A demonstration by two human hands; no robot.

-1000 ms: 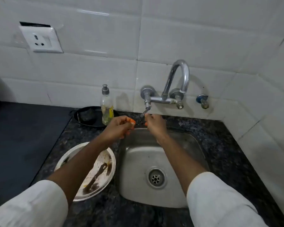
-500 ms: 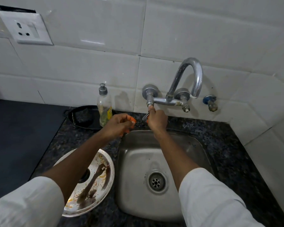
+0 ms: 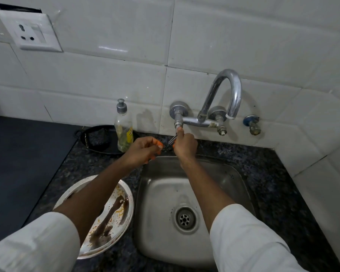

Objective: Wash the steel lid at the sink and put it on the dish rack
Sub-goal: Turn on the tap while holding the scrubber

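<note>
The steel lid (image 3: 124, 201) lies upside down on the granite counter left of the sink, smeared with brown and orange food; my left forearm hides its left part. The steel sink (image 3: 161, 195) is dry, and no water runs from the curved tap spout (image 3: 233, 91). My right hand (image 3: 185, 146) is raised to the left valve, pinching the small tap lever (image 3: 173, 138) beneath it. My left hand (image 3: 143, 149) hovers beside it over the sink's back left corner, fingers curled, nothing visible in it. No dish rack is in view.
A dish soap bottle (image 3: 123, 128) stands against the wall by a black pan (image 3: 82, 134) holding a dark scrubber (image 3: 98, 136). A blue-capped valve (image 3: 251, 124) sticks out right of the tap. A dark surface (image 3: 18, 163) lies left, a wall socket (image 3: 29, 34) above.
My right hand has risen from the sink's back rim to the lever under the left valve and closed on it. My left hand has barely moved. The view has shifted closer.
</note>
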